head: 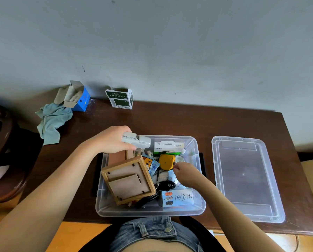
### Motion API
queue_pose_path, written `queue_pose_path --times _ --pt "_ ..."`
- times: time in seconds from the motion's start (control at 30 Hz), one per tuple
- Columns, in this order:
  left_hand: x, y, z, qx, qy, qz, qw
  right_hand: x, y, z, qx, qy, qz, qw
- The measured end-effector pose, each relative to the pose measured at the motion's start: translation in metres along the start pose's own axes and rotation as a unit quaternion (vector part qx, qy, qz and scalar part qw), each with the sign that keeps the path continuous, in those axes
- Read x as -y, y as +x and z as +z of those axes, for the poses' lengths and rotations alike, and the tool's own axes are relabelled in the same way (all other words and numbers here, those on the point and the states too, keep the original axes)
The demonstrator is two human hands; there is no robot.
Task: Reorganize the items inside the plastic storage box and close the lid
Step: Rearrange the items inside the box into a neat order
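Head view, left to right: at the table's [197, 120] far left edge we see a crumpled blue-green cloth [53, 122] hanging partly over the side, and an open blue carton [75, 97] touching it against the wall. Further along the wall stands a green-and-white carton [120, 99], well apart from everything else, with bare dark wood in front of it.

Our left hand [112, 140] hovers over the far left corner of the clear plastic storage box [148, 212], fingers curled round a white package marked MINI FAN [136, 140], held above the rim. Below it, a wooden picture frame [129, 180] leans back-side up against the box's left wall, its top corner rising over the contents. Beside it lie a small blue packet [152, 165], a yellow item [166, 161], a black cable [167, 185], a white box [168, 146] along the far wall and a printed fan carton [178, 197] by the near wall.

Our right hand [185, 174] reaches down into the middle of the box, fingertips pinched together near the yellow item; we cannot tell what, if anything, they grip.

The box sits at the table's near edge. To its right, a strip of bare wood separates it from the clear lid [246, 179], which lies flat, underside up, close to the table's right edge.
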State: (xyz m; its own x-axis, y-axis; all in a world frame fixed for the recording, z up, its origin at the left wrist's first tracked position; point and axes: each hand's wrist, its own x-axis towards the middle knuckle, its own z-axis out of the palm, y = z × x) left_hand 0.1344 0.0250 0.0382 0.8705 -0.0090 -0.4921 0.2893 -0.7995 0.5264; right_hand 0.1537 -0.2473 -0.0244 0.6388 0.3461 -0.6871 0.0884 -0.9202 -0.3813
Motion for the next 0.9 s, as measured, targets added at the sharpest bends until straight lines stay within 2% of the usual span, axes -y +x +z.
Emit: queue_pose_path --times 0.13,0.3,0.4,0.5,0.67,0.77,0.9 --pt "0.012 -0.003 0.005 0.011 0.009 -0.004 1.000 0.002 0.013 0.006 -0.024 0.024 0.027 0.999" --pt "0.013 -0.004 0.008 -0.011 0.036 0.013 0.999 0.005 0.029 0.016 -0.074 0.132 0.080 0.985" --pt "0.013 -0.006 0.012 -0.021 0.018 0.033 0.999 0.006 0.036 0.023 -0.118 0.139 0.093 0.979" --pt "0.013 -0.008 0.017 -0.040 -0.018 0.043 0.998 0.009 0.038 0.025 -0.134 0.167 0.074 0.974" --pt "0.007 -0.010 0.020 -0.047 -0.072 0.031 0.996 0.004 0.025 0.027 -0.147 0.141 0.020 0.979" --pt "0.002 -0.010 0.020 -0.046 -0.118 0.023 0.992 -0.001 0.008 0.024 -0.149 0.209 0.015 0.966" --pt "-0.009 -0.009 0.021 -0.027 -0.208 0.019 0.977 0.002 -0.017 0.014 -0.126 0.326 -0.035 0.936"
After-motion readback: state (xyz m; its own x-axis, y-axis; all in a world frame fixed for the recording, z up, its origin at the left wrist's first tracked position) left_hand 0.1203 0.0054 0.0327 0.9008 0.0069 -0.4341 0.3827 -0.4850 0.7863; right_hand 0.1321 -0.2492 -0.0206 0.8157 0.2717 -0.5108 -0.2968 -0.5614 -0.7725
